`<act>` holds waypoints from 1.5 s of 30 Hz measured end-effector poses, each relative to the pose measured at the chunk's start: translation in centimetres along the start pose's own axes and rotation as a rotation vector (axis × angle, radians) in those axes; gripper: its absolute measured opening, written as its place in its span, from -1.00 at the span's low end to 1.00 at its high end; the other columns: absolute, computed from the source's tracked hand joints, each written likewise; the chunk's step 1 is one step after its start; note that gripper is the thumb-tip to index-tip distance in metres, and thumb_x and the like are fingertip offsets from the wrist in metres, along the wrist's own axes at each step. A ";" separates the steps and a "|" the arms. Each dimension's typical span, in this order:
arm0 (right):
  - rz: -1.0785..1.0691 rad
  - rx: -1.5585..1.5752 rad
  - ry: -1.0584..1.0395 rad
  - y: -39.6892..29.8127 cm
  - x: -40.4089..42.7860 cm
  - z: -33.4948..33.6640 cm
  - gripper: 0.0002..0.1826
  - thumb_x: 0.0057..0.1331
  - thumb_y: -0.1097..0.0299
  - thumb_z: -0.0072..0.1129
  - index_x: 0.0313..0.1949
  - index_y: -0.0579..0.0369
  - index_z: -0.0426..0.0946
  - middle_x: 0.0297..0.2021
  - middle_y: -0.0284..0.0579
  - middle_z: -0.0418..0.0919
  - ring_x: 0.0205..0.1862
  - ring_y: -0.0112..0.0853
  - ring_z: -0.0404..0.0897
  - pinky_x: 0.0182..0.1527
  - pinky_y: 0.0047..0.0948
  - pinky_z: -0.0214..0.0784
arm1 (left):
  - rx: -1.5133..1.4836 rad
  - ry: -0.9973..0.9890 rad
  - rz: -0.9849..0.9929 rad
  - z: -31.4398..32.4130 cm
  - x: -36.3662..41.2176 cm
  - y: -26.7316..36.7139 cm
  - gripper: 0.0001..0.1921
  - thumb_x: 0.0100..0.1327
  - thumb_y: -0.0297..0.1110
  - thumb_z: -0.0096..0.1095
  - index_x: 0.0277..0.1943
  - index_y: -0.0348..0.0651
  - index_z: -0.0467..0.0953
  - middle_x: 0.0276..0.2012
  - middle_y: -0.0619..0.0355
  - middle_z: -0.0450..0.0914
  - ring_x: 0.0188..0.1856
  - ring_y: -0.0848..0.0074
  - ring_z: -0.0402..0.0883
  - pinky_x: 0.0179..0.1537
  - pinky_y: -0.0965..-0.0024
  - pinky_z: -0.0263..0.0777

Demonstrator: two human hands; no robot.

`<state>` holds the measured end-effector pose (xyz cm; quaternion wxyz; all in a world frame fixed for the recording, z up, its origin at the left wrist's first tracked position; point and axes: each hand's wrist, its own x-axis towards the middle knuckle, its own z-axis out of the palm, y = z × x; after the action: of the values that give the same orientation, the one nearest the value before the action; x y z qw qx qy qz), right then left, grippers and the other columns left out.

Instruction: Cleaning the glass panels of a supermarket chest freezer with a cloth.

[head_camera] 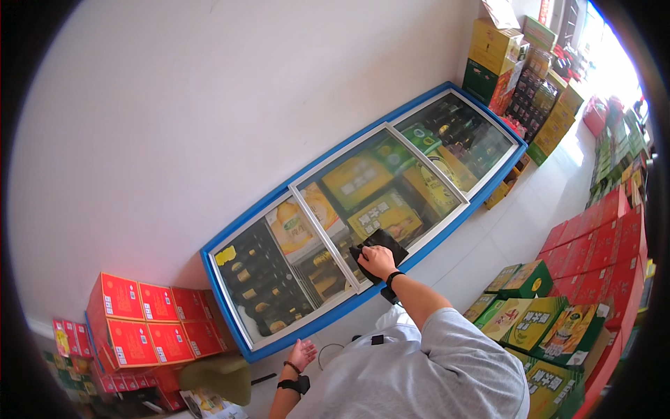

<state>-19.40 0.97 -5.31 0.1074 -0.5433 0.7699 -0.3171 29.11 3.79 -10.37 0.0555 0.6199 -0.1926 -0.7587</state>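
Note:
A chest freezer with a blue rim (327, 318) and sliding glass lids stands before me against the wall. My right hand (378, 262) presses a black cloth (386, 242) onto the middle glass lid (361, 152), close to its front frame. Under the glass lie dark bottles (261, 293), yellow-green cartons (384, 214) and a green pack (419, 137). My left hand (302, 355) hangs beside the front of the freezer, apart from it, fingers spread and holding nothing. Both wrists carry black bands, and a beaded bracelet is on the left.
Red cartons (152, 319) are stacked at the freezer's left end. More boxes (494, 47) stand at its far right end. Behind me on the right are green-yellow cartons (539, 319) and red cartons (591, 246). An olive cloth-like cover (220, 377) sits at lower left. Tiled floor (487, 246) runs between.

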 end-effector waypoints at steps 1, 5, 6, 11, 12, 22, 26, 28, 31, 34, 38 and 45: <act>0.006 0.002 0.010 0.1 -0.1 -0.1 -0.72 0.27 0.16 0.16 -0.50 0.05 0.48 -0.53 -0.05 0.59 -0.34 -0.06 0.63 -0.25 -0.06 0.48 | 0.012 -0.001 0.003 0.1 0.0 0.1 -0.33 0.55 0.26 -0.20 0.34 -0.19 0.39 0.05 0.11 0.62 0.03 0.33 0.64 0.02 0.24 0.55; 0.003 -0.002 -0.048 0.1 0.3 0.0 -0.71 0.27 0.13 0.16 -0.48 0.05 0.51 -0.50 -0.04 0.63 -0.31 -0.07 0.64 -0.25 -0.06 0.48 | -0.328 -0.015 -0.019 -2.2 1.7 0.1 -0.18 0.49 0.33 -0.14 0.49 -0.22 0.08 0.24 0.01 0.47 0.13 0.13 0.59 0.14 0.10 0.51; -0.012 0.002 -0.037 0.1 0.2 0.0 -0.71 0.26 0.12 0.15 -0.47 0.06 0.52 -0.50 -0.04 0.63 -0.31 -0.07 0.65 -0.25 -0.06 0.48 | -0.472 -0.046 -0.036 -2.5 1.9 0.3 -0.09 0.45 0.39 -0.10 0.52 -0.23 -0.02 0.31 -0.02 0.39 0.17 0.07 0.56 0.17 0.06 0.50; -0.029 -0.003 -0.015 0.2 1.7 1.0 -0.70 0.26 0.12 0.15 -0.47 0.08 0.52 -0.50 -0.04 0.64 -0.32 -0.07 0.66 -0.23 -0.08 0.49 | -0.675 0.458 -0.047 -0.8 3.2 2.1 0.12 0.26 0.58 -0.05 0.52 -0.28 -0.03 0.39 -0.02 0.27 0.23 0.04 0.50 0.24 0.00 0.43; -0.028 0.004 -0.051 0.3 2.2 0.9 -0.70 0.26 0.12 0.15 -0.47 0.08 0.52 -0.49 -0.04 0.64 -0.31 -0.08 0.66 -0.22 -0.08 0.49 | -0.665 0.615 0.001 -0.7 3.6 1.9 0.16 0.22 0.63 -0.06 0.51 -0.30 0.00 0.40 -0.01 0.26 0.25 0.05 0.48 0.26 -0.01 0.41; -0.270 0.060 -0.165 1.4 8.8 1.7 -0.71 0.27 0.14 0.15 -0.50 0.07 0.49 -0.56 -0.01 0.57 -0.40 -0.04 0.62 -0.31 -0.03 0.46 | -0.870 1.561 -0.113 1.2 11.6 3.0 -0.20 0.35 0.40 -0.01 0.35 -0.14 0.45 0.29 -0.11 0.52 0.20 -0.01 0.57 0.24 -0.14 0.41; -0.351 0.009 -0.271 0.9 13.3 2.1 -0.71 0.25 0.13 0.18 -0.51 0.06 0.50 -0.56 0.00 0.57 -0.40 -0.01 0.61 -0.32 -0.01 0.46 | -1.213 1.618 0.245 0.5 12.4 2.3 -0.43 0.44 0.20 0.08 0.39 0.16 0.39 0.37 -0.06 0.45 0.29 0.04 0.51 0.28 -0.13 0.38; -0.374 -0.002 -0.298 1.2 15.7 3.7 -0.71 0.23 0.13 0.21 -0.52 0.04 0.49 -0.54 -0.01 0.58 -0.39 0.00 0.61 -0.33 0.01 0.46 | -0.859 1.632 0.060 4.4 10.3 3.8 -0.40 0.45 0.21 0.02 0.40 0.11 0.35 0.36 -0.09 0.45 0.29 0.00 0.50 0.29 -0.14 0.38; -0.402 0.023 -0.265 0.4 19.7 5.6 -0.70 0.20 0.14 0.24 -0.56 0.03 0.47 -0.56 0.01 0.56 -0.40 0.02 0.60 -0.35 0.02 0.45 | -0.639 1.628 -0.023 8.6 6.5 7.9 -0.37 0.48 0.22 -0.07 0.43 0.03 0.30 0.35 -0.15 0.44 0.29 -0.06 0.50 0.29 -0.15 0.38; -0.390 -0.091 -0.271 -0.7 24.9 7.8 -0.70 0.21 0.13 0.22 -0.55 0.04 0.49 -0.52 0.00 0.60 -0.38 0.01 0.62 -0.35 0.03 0.46 | -0.596 1.631 -0.102 9.5 4.7 9.7 -0.33 0.50 0.23 -0.16 0.45 -0.05 0.25 0.35 -0.20 0.44 0.28 -0.12 0.49 0.30 -0.16 0.38; -0.325 -0.193 -0.169 -0.9 31.9 12.2 -0.69 0.26 0.11 0.17 -0.54 0.03 0.53 -0.52 0.05 0.64 -0.41 0.06 0.64 -0.35 0.05 0.48 | -0.573 1.632 -0.191 9.6 4.7 10.2 -0.27 0.52 0.25 -0.28 0.48 -0.16 0.18 0.34 -0.27 0.43 0.28 -0.21 0.48 0.31 -0.18 0.37; -0.364 -0.273 -0.032 -0.9 35.0 13.2 -0.63 0.36 0.11 0.06 -0.54 0.05 0.49 -0.52 0.14 0.61 -0.43 0.17 0.59 -0.39 0.11 0.39 | -0.630 1.568 -0.212 10.8 3.1 11.8 -0.28 0.54 0.21 -0.27 0.43 -0.28 0.23 0.25 -0.35 0.49 0.23 -0.22 0.53 0.25 -0.17 0.43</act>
<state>-25.55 -35.82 -8.75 -0.0139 -0.6876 0.6932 -0.2156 16.18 -5.65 -7.26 0.2717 0.9364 0.1808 -0.1293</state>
